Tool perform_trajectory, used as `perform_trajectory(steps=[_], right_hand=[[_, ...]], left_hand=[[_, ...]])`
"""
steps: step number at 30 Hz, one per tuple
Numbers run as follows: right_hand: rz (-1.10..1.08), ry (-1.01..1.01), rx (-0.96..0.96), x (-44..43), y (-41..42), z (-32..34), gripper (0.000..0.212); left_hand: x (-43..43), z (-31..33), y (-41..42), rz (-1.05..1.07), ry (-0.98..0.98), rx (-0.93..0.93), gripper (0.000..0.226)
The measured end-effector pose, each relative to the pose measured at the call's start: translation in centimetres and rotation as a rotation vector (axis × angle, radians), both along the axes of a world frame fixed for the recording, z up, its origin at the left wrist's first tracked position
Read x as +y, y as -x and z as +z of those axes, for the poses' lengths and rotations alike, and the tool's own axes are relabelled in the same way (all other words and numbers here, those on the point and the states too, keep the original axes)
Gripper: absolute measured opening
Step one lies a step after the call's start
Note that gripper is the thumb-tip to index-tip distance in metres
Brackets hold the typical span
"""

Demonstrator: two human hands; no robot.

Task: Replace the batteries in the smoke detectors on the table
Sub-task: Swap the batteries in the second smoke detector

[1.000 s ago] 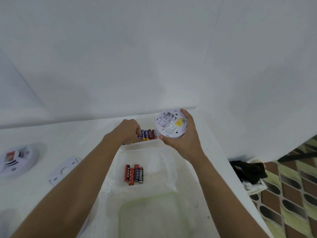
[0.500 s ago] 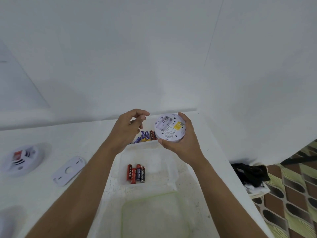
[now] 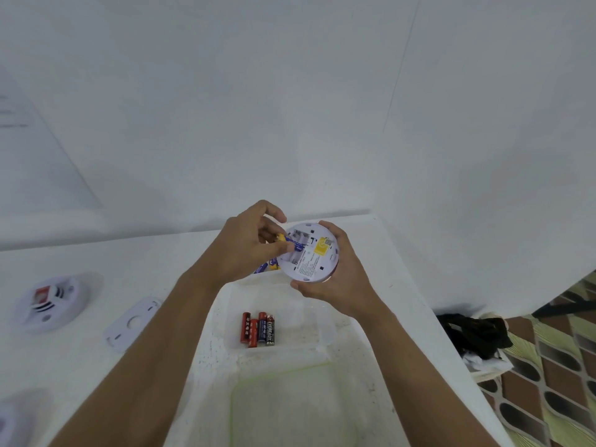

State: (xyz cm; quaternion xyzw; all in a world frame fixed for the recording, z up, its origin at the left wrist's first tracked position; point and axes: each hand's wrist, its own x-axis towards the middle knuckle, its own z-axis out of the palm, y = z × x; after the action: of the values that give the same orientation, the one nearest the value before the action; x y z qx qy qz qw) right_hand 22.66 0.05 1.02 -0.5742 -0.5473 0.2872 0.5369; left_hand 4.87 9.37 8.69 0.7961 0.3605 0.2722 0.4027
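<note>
My right hand (image 3: 332,279) holds a round white smoke detector (image 3: 311,256) with its back facing me, showing a yellow label and an open battery bay. My left hand (image 3: 248,243) pinches a blue and yellow battery (image 3: 288,241) and holds it at the edge of that bay. Below my hands, more blue and yellow batteries (image 3: 266,266) lie in the far clear container, mostly hidden. Several red and black batteries (image 3: 258,329) lie in the nearer clear container (image 3: 309,317). A second smoke detector (image 3: 48,301) rests on the table at the left.
A white mounting plate (image 3: 132,321) lies on the table between the left detector and my left arm. A clear lid with a green rim (image 3: 290,408) sits near me. Another white object (image 3: 9,424) shows at the bottom left corner. The table's right edge (image 3: 429,317) borders a patterned floor with a black bundle (image 3: 477,333).
My left hand rose out of the far container with a blue and yellow battery and moved right to the detector's battery bay. My right hand tilted the detector towards me.
</note>
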Motion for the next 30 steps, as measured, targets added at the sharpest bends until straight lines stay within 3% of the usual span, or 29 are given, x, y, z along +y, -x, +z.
perform_trajectory(steps=[6, 17, 25, 30], right_hand=[[0.036, -0.025, -0.018, -0.2, 0.9, 0.2, 0.095], [0.005, -0.09, 0.023, -0.8, 1.6, 0.0, 0.092], [0.004, -0.06, -0.009, -0.3, 1.2, -0.7, 0.093], [0.006, -0.031, 0.029, 0.6, 0.8, -0.2, 0.098]], left_hand=[[-0.1, -0.4, -0.7, 0.069, -0.189, -0.074, 0.018], [-0.8, -2.6, -1.1, -0.087, -0.57, 0.045, 0.017], [-1.1, -4.2, -0.6, -0.117, -0.585, 0.062, 0.022], [-0.4, -4.0, -0.3, -0.057, -0.373, -0.045, 0.021]])
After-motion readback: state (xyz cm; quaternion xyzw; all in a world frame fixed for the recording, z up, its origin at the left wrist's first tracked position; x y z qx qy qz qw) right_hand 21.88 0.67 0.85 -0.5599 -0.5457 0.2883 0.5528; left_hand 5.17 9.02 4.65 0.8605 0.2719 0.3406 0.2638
